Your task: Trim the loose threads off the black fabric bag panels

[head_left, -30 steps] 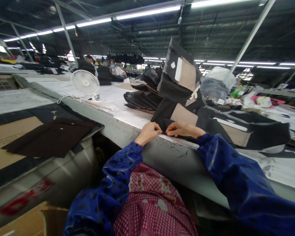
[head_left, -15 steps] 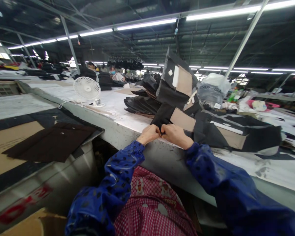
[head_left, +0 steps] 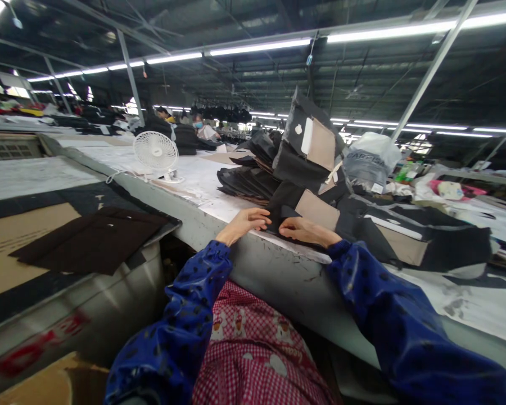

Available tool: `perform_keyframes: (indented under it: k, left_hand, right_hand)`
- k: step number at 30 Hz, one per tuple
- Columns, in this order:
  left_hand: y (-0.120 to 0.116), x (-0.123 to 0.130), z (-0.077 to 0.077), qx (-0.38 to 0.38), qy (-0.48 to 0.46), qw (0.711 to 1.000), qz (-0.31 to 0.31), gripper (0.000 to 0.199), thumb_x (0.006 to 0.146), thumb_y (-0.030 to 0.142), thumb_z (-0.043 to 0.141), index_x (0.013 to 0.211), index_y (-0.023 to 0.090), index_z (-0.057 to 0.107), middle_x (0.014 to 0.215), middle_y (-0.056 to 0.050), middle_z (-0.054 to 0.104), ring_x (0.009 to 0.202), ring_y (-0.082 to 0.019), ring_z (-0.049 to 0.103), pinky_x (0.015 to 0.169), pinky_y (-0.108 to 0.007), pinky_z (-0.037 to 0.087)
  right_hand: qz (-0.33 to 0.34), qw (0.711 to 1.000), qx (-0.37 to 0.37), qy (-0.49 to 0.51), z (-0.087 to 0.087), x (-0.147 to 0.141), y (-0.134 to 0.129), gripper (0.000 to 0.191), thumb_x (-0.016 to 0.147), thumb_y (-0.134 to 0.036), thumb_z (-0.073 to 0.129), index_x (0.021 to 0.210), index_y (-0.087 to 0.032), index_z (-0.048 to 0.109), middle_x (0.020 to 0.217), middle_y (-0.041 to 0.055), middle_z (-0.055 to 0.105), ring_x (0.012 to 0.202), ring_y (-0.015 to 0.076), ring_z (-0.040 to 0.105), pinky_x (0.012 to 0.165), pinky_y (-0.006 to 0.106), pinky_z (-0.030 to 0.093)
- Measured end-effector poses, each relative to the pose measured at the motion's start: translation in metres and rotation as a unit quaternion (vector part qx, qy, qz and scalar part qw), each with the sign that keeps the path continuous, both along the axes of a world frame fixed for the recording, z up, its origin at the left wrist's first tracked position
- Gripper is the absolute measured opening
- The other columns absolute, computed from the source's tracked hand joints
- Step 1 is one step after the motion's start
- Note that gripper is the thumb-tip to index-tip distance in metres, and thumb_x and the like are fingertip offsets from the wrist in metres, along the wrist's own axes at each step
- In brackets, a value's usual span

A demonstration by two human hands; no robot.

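A black fabric piece with a beige pocket-like panel lies at the table's near edge, in front of me. My left hand is at the left edge of this fabric, fingers loosely stretched and apart, holding nothing. On the fabric's near side, my right hand has its fingers pinched together on a folded part of the black fabric. Its fingertips are partly hidden. Directly behind lies a stack of black fabric pieces, with another panelled piece propped up against it.
A white fan stands on the white-covered table. To the right lie more black pieces with a white strip and a plastic bag. On my left, a dark brown fabric piece rests on cardboard. People sit far back.
My left hand has let go of the fabric and moved a little left, its fingers opening. My right hand stays at the fabric, slightly further right. The view has shifted slightly.
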State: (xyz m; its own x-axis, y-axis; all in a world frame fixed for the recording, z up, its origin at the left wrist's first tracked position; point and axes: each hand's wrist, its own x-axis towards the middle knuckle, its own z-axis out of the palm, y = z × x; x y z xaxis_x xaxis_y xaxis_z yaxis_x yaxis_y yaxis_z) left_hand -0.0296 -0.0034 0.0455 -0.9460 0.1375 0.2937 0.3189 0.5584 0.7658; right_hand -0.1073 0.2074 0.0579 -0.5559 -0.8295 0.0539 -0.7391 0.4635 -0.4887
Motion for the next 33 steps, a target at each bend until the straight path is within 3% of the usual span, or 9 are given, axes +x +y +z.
perform_keyframes:
  k: [2, 5, 10, 18, 24, 27, 30, 33]
  left_hand:
    - [-0.007, 0.004, -0.005, 0.02, 0.017, 1.0, 0.004, 0.034, 0.078, 0.017, 0.06, 0.111, 0.013, 0.065, 0.107, -0.01, 0.071, 0.091, -0.017, 0.066, 0.082, -0.029, 0.05]
    - [-0.005, 0.006, -0.016, 0.016, 0.042, 0.999, 0.019, 0.025, 0.067, 0.017, 0.072, 0.092, 0.015, 0.072, 0.096, -0.006, 0.072, 0.092, -0.02, 0.063, 0.085, -0.031, 0.047]
    - [0.006, -0.004, -0.026, -0.02, 0.079, 0.994, 0.075, 0.008, 0.071, 0.024, 0.07, 0.069, 0.017, 0.072, 0.076, -0.002, 0.066, 0.082, -0.019, 0.059, 0.081, -0.031, 0.044]
    - [0.013, -0.009, -0.017, -0.081, 0.046, 0.988, 0.124, 0.009, 0.07, 0.019, 0.068, 0.063, 0.014, 0.07, 0.066, -0.004, 0.064, 0.067, -0.018, 0.057, 0.067, -0.029, 0.042]
    - [0.018, -0.015, -0.013, -0.08, 0.014, 0.987, 0.141, 0.009, 0.066, 0.014, 0.069, 0.057, 0.015, 0.068, 0.054, -0.003, 0.06, 0.065, -0.02, 0.058, 0.069, -0.03, 0.043]
    - [0.006, -0.016, -0.007, -0.045, 0.0, 0.993, 0.113, 0.014, 0.076, 0.021, 0.063, 0.066, 0.014, 0.07, 0.06, -0.004, 0.065, 0.065, -0.017, 0.06, 0.067, -0.028, 0.046]
    - [-0.013, -0.009, -0.001, 0.003, 0.001, 0.997, 0.079, 0.025, 0.087, 0.022, 0.048, 0.096, 0.012, 0.07, 0.087, -0.007, 0.072, 0.07, -0.013, 0.064, 0.068, -0.025, 0.048]
    - [-0.028, -0.002, -0.005, 0.023, 0.015, 0.998, 0.065, 0.024, 0.079, 0.017, 0.056, 0.1, 0.013, 0.068, 0.096, -0.007, 0.071, 0.078, -0.014, 0.064, 0.074, -0.026, 0.048]
  right_hand:
    - [0.014, 1.0, -0.011, -0.006, -0.003, -0.006, 0.001, 0.031, 0.085, -0.041, 0.051, 0.092, -0.014, 0.066, 0.082, 0.0047, 0.068, 0.072, 0.0156, 0.059, 0.063, 0.025, 0.042]
    - [0.016, 0.999, -0.03, -0.03, -0.006, -0.008, 0.002, 0.033, 0.08, -0.044, 0.057, 0.094, -0.015, 0.064, 0.086, 0.0047, 0.068, 0.076, 0.0169, 0.06, 0.067, 0.026, 0.043]
    - [-0.019, 0.999, -0.029, -0.038, -0.003, -0.002, -0.001, 0.034, 0.076, -0.045, 0.063, 0.091, -0.015, 0.064, 0.084, 0.0045, 0.068, 0.077, 0.017, 0.06, 0.067, 0.026, 0.044]
    - [-0.076, 0.996, 0.041, -0.004, 0.006, 0.004, -0.013, 0.021, 0.079, -0.033, 0.065, 0.091, -0.016, 0.066, 0.087, 0.0038, 0.071, 0.08, 0.016, 0.063, 0.066, 0.022, 0.044]
    - [-0.117, 0.98, 0.124, 0.105, 0.012, 0.015, -0.03, 0.034, 0.084, -0.047, 0.061, 0.088, -0.015, 0.071, 0.088, 0.0078, 0.072, 0.088, 0.0207, 0.065, 0.071, 0.023, 0.043]
    - [-0.125, 0.976, 0.141, 0.113, 0.016, 0.018, -0.034, 0.039, 0.084, -0.05, 0.06, 0.092, -0.014, 0.072, 0.093, 0.0099, 0.072, 0.094, 0.0225, 0.065, 0.074, 0.023, 0.043]
    - [-0.133, 0.974, 0.149, 0.102, 0.018, 0.019, -0.034, 0.041, 0.083, -0.051, 0.061, 0.096, -0.014, 0.072, 0.099, 0.0112, 0.071, 0.098, 0.0235, 0.064, 0.074, 0.023, 0.044]
    - [-0.136, 0.974, 0.156, 0.094, 0.019, 0.017, -0.034, 0.041, 0.083, -0.052, 0.061, 0.096, -0.015, 0.072, 0.1, 0.0115, 0.071, 0.099, 0.0237, 0.064, 0.074, 0.023, 0.045]
